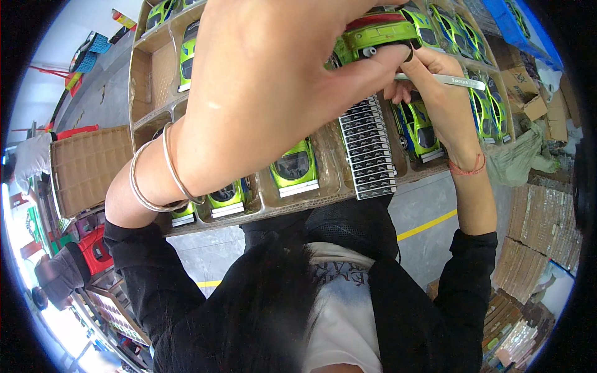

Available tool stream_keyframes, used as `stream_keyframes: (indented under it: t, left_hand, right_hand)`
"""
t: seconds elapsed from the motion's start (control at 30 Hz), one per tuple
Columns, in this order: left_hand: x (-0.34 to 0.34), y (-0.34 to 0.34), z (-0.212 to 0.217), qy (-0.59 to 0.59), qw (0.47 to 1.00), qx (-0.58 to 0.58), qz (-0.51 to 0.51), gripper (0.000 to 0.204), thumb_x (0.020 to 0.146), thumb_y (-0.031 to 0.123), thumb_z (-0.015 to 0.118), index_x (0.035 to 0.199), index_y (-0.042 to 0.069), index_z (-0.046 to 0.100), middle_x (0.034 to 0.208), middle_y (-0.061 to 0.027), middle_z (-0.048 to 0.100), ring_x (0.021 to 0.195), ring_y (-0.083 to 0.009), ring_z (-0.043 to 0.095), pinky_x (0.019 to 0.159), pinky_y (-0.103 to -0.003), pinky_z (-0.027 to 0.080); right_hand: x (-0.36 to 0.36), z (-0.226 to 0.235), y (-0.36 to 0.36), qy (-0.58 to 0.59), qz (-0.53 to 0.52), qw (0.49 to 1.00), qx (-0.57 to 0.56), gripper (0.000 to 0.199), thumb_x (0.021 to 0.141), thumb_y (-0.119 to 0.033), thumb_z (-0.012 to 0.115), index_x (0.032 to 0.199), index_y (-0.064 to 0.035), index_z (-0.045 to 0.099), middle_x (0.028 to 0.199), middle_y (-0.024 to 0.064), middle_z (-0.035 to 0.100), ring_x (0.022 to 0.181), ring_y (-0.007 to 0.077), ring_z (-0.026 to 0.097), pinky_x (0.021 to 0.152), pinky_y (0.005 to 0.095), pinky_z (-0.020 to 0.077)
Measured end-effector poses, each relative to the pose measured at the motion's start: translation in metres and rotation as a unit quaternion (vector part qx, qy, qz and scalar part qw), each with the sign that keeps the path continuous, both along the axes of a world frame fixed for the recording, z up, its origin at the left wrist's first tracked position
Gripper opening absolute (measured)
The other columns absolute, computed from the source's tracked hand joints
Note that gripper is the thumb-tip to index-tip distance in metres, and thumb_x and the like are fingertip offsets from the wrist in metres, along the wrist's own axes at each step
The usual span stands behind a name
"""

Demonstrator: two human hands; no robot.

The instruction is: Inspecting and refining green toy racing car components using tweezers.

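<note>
Close to the camera, my left hand point(283, 62) grips a lime-green toy car point(380, 38), its thumb along the car's lower edge. My right hand point(440, 84) is closed on metal tweezers point(463, 81), whose back end sticks out to the right. The tips of the tweezers are hidden behind my fingers and the car. Below both hands, a strip sheet of small black-and-white labels point(368, 152) lies over a tray point(333, 177) of moulded compartments. More green toy cars point(293, 166) sit in that tray, several to the left and right of the sheet.
An empty brown tray point(93, 163) stands at the left. Stacked flat cardboard point(535, 217) and an open carton point(523, 87) are at the right, near a blue crate point(519, 28). Green plastic wrap point(519, 152) hangs by the tray's right edge. Another person point(62, 273) is at far left.
</note>
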State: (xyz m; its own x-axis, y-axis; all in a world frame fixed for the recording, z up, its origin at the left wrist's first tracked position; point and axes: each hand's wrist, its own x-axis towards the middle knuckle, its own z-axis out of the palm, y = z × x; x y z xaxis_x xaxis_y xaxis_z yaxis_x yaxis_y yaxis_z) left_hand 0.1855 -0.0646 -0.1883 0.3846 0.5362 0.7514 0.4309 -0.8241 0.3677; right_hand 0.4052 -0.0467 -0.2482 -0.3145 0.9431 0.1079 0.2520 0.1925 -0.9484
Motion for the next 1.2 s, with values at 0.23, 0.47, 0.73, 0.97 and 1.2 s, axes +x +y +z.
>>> stream_keyframes:
  t: [0.23, 0.47, 0.73, 0.97, 1.2]
  left_hand:
    - [0.001, -0.003, 0.004, -0.018, 1.0, -0.005, -0.001, 0.03, 0.077, 0.005, 0.079, 0.104, -0.003, 0.068, 0.088, -0.0134, 0.074, 0.076, -0.0169, 0.073, 0.066, -0.025, 0.058]
    - [-0.013, -0.016, 0.007, 0.012, 0.991, -0.133, -0.022, 0.041, 0.081, -0.002, 0.076, 0.12, -0.002, 0.064, 0.107, -0.0104, 0.072, 0.097, -0.0122, 0.068, 0.088, -0.028, 0.056]
    - [-0.017, -0.026, 0.006, 0.043, 0.996, -0.059, -0.046, 0.041, 0.075, 0.001, 0.08, 0.114, 0.001, 0.068, 0.1, -0.009, 0.073, 0.087, -0.0145, 0.07, 0.077, -0.027, 0.056]
    - [-0.017, -0.027, 0.005, 0.043, 0.996, -0.061, -0.052, 0.041, 0.073, 0.002, 0.081, 0.113, 0.002, 0.069, 0.099, -0.0095, 0.073, 0.086, -0.0173, 0.071, 0.076, -0.027, 0.055]
    - [-0.02, -0.026, 0.002, 0.04, 0.997, -0.053, -0.042, 0.042, 0.073, 0.002, 0.081, 0.113, 0.002, 0.069, 0.098, -0.0094, 0.073, 0.085, -0.0167, 0.071, 0.076, -0.026, 0.055]
  right_hand:
    - [0.0, 0.005, -0.003, -0.022, 0.005, 1.0, 0.008, 0.036, 0.099, -0.029, 0.056, 0.084, 0.0017, 0.069, 0.066, 0.0064, 0.066, 0.06, 0.0083, 0.061, 0.055, 0.0215, 0.0449]
    - [0.017, 0.029, -0.015, 0.143, 0.156, 0.966, 0.148, 0.037, 0.105, -0.025, 0.044, 0.085, 0.0026, 0.061, 0.072, 0.0113, 0.062, 0.061, 0.0166, 0.061, 0.069, 0.0336, 0.0535]
    - [0.005, 0.05, -0.034, 0.174, 0.118, 0.954, 0.212, 0.042, 0.105, -0.029, 0.042, 0.083, 0.0019, 0.058, 0.069, 0.0106, 0.059, 0.059, 0.0167, 0.059, 0.096, 0.0593, 0.0492]
    - [0.006, 0.052, -0.033, 0.163, 0.141, 0.956, 0.2, 0.04, 0.105, -0.027, 0.044, 0.083, 0.0026, 0.059, 0.071, 0.011, 0.06, 0.061, 0.0168, 0.059, 0.094, 0.0572, 0.0512]
    - [0.0, 0.05, -0.035, 0.164, 0.13, 0.957, 0.203, 0.039, 0.104, -0.027, 0.045, 0.083, 0.0024, 0.058, 0.071, 0.011, 0.06, 0.06, 0.0167, 0.059, 0.094, 0.0569, 0.0513]
